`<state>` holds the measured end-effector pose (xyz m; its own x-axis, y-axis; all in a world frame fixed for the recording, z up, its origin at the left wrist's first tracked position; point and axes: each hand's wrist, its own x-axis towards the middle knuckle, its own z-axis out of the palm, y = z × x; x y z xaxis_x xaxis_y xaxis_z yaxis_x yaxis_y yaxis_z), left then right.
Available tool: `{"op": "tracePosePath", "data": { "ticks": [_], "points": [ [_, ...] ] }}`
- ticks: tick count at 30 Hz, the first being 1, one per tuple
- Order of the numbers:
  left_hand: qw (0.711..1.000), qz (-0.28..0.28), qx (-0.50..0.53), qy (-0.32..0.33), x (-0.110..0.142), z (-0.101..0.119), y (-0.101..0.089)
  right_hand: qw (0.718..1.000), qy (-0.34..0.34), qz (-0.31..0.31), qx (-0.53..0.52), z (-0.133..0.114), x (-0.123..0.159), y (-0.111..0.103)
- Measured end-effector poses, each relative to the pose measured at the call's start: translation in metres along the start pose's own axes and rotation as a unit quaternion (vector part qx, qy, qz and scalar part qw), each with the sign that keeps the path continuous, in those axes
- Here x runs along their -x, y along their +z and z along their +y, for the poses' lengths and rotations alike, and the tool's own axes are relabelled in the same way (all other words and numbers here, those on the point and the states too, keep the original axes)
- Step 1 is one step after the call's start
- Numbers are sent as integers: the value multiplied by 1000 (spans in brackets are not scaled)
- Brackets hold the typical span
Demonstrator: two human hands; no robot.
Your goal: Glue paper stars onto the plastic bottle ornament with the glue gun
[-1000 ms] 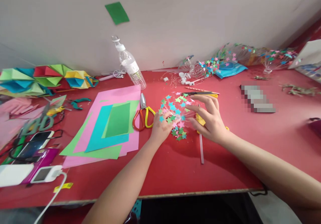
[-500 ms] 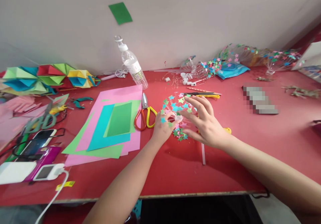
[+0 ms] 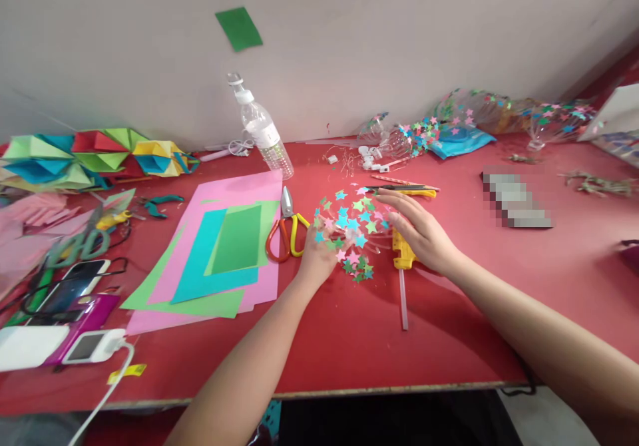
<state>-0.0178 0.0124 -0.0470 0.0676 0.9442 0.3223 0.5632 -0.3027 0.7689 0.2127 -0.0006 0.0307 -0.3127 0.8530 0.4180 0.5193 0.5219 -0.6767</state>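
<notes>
A clear plastic dome (image 3: 352,223) covered with small coloured paper stars sits on the red table (image 3: 449,319). My left hand (image 3: 315,258) grips its near left side, fingers curled on it. Resting against the dome's right side is my right hand (image 3: 419,229), fingers stretched out and together. Loose paper stars (image 3: 358,267) lie on the table just in front of the dome. A yellow glue gun (image 3: 402,254) with a glue stick (image 3: 402,303) trailing from it lies under my right hand.
Red-and-yellow scissors (image 3: 284,229) lie left of the dome, beside stacked pink, green and blue paper sheets (image 3: 219,249). A water bottle (image 3: 262,130) leans at the wall. A cutter and pencils (image 3: 404,188) lie behind the dome. Folded paper shapes (image 3: 90,156), phones and chargers (image 3: 64,319) crowd the left.
My right hand has slid from over the front of the dome to its right side, which uncovers the glue gun. The left hand keeps its hold on the dome.
</notes>
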Motion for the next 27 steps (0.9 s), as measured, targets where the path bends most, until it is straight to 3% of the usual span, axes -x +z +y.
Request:
{"op": "tracePosePath", "data": {
  "ticks": [7,11,17,27],
  "points": [
    [997,69,0,-25,-14,-7,-27,999,-34,-28,22,-4,1,2],
    [983,161,83,-9,-19,12,-47,997,-46,-33,43,-2,0,3],
    [983,92,-12,157,-6,52,-51,994,-59,-36,85,0,-1,7],
    [982,90,-10,167,-5,47,-47,991,-49,-40,114,-10,-5,11]
  ]
}}
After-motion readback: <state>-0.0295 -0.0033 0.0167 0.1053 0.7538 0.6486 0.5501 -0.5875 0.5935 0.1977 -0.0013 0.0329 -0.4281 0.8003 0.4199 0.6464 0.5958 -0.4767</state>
